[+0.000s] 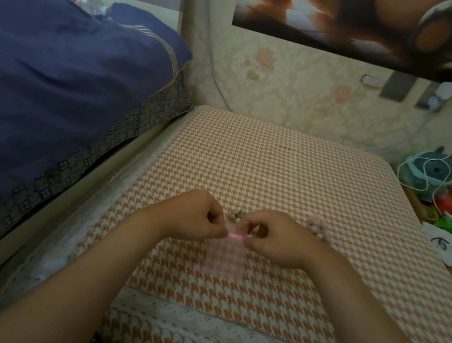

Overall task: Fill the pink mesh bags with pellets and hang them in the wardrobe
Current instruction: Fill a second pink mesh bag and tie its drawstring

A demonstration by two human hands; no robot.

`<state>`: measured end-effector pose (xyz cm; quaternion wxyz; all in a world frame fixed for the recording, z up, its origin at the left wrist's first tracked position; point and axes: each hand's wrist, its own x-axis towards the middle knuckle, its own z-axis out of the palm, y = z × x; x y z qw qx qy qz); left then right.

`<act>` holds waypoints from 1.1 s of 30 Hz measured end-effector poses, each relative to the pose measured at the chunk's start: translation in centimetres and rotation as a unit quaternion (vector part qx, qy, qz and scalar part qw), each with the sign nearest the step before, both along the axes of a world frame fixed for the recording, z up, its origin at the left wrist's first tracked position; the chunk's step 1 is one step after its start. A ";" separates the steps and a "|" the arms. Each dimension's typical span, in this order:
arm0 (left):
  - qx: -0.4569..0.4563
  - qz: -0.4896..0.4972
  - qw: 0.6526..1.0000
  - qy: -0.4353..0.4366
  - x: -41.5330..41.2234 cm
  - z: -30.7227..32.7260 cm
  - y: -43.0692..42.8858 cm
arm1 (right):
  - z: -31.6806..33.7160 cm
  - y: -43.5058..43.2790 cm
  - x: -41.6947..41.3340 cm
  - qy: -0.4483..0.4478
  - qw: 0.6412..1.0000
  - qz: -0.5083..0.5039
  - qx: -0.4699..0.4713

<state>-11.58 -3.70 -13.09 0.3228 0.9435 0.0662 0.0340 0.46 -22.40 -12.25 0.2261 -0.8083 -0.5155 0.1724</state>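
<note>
A see-through pink mesh bag point(224, 257) hangs flat over the orange houndstooth tablecloth point(280, 163), with nothing visible inside it. My left hand point(195, 217) and my right hand point(276, 237) each pinch one side of its top edge, at the pink ribbon band. Just beyond my hands lies a small heap of beige pellets point(236, 215), partly hidden by my fingers. To the right of my right hand rests another pink mesh bag point(317, 227) stuffed with pellets.
A bed with a dark blue quilt point(54, 74) runs along the left of the table. On the right, past the table edge, sit a teal plush toy point(429, 174) with a white cable and some colourful clutter point(450, 229). A wallpapered wall stands behind.
</note>
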 end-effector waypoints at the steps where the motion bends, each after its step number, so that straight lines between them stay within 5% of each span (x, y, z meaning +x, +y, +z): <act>1: -0.010 0.011 1.000 -0.004 0.1 -0.1 0.1 | 0.1 0.0 0.0 0.033 0.999 -0.010 0.034; 4: -0.011 0.051 0.998 -0.036 0.4 -0.2 -0.1 | 0.1 -0.7 1.3 0.055 0.987 -0.104 0.105; 8: -0.039 0.137 0.985 -0.093 1.0 0.3 -0.9 | -1.4 -2.1 3.7 -0.061 0.978 -0.192 0.061; 14: -0.036 0.149 0.984 -0.095 1.7 0.0 -1.6 | -2.6 -2.2 4.0 -0.037 0.980 -0.191 -0.052; 22: 0.013 0.107 0.992 -0.065 1.8 -0.3 -2.0 | -2.9 -1.4 3.8 -0.040 0.986 -0.154 -0.055; 30: 0.003 0.076 0.995 -0.070 2.2 -0.4 -2.7 | 1.1 -1.3 2.0 0.016 0.964 -0.189 0.186; 33: -0.022 0.064 0.996 -0.064 2.4 -0.5 -3.1 | 1.5 -1.2 0.6 0.005 0.971 -0.148 0.189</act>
